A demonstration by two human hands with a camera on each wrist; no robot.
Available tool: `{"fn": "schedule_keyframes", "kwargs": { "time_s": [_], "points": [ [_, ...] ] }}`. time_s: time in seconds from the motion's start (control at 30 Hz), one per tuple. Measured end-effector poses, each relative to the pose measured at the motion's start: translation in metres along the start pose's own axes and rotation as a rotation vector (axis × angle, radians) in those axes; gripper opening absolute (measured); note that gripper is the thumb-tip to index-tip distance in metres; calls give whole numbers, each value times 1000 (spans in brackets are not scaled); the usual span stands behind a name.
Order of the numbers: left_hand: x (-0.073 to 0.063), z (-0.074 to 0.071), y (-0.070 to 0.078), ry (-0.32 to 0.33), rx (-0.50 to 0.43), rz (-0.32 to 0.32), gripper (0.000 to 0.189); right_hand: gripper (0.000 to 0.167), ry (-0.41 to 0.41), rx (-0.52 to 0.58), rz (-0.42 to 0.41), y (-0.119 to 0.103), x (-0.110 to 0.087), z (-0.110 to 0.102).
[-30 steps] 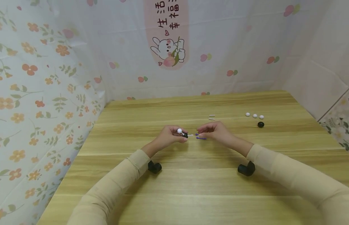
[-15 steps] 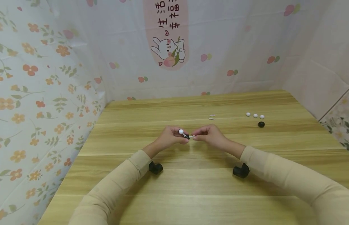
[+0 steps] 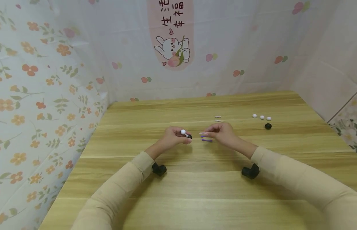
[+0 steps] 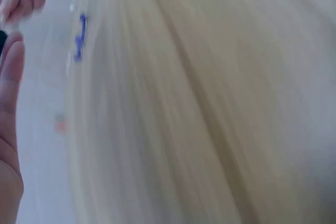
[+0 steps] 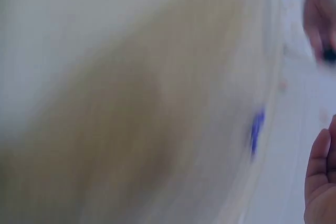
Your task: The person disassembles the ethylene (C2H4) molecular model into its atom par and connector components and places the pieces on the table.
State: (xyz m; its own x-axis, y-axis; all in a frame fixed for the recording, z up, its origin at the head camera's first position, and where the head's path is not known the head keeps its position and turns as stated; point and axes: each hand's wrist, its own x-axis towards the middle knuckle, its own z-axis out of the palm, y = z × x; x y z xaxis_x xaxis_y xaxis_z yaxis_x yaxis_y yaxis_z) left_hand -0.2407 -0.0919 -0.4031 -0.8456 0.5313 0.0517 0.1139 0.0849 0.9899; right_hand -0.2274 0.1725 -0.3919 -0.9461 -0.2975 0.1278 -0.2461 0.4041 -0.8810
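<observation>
My left hand (image 3: 173, 137) holds a black ball (image 3: 190, 136) of a ball-and-stick model between thumb and fingers. From it a short white stick leads up to a white ball (image 3: 183, 131). My right hand (image 3: 223, 131), a little to the right, pinches another white stick (image 3: 202, 133) that points left, apart from the black ball. Below that hand two purple sticks (image 3: 207, 140) lie on the table, the upper one partly covered by it. In the left wrist view the black ball (image 4: 2, 40) is cut off by the frame edge.
Two white sticks (image 3: 217, 120) lie on the wooden table (image 3: 184, 198) behind my right hand. Farther right are three white balls (image 3: 262, 117) and a second black ball (image 3: 268, 126). A patterned cloth (image 3: 129, 73) hangs behind the table. Black wrist devices (image 3: 159, 169) sit under both forearms.
The white stick that stuck out of the black ball's right side has come away with my right hand. That hand moved in, gripped it, then drew back right. The left hand stayed nearly in place.
</observation>
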Motion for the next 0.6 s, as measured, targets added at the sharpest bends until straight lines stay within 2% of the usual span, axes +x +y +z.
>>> {"fn": "schedule_keyframes", "kwargs": {
  "time_s": [0.1, 0.17, 0.23, 0.37, 0.6],
  "points": [
    [-5, -16, -1, 83, -39, -13, 24, 19, 116, -29, 60, 11, 4, -26],
    [-9, -23, -1, 115, -33, -24, 24, 23, 152, -35, 117, 18, 7, -39],
    [-10, -26, 0, 102, -20, -30, 28, 29, 153, -37, 172, 24, 12, -47],
    [-8, -21, 1, 56, -7, -49, 34, 32, 113, -57, 271, 33, 22, -53],
    [-6, -15, 2, 67, 23, -57, 34, 25, 76, -165, 301, 48, 36, -54]
  ]
}}
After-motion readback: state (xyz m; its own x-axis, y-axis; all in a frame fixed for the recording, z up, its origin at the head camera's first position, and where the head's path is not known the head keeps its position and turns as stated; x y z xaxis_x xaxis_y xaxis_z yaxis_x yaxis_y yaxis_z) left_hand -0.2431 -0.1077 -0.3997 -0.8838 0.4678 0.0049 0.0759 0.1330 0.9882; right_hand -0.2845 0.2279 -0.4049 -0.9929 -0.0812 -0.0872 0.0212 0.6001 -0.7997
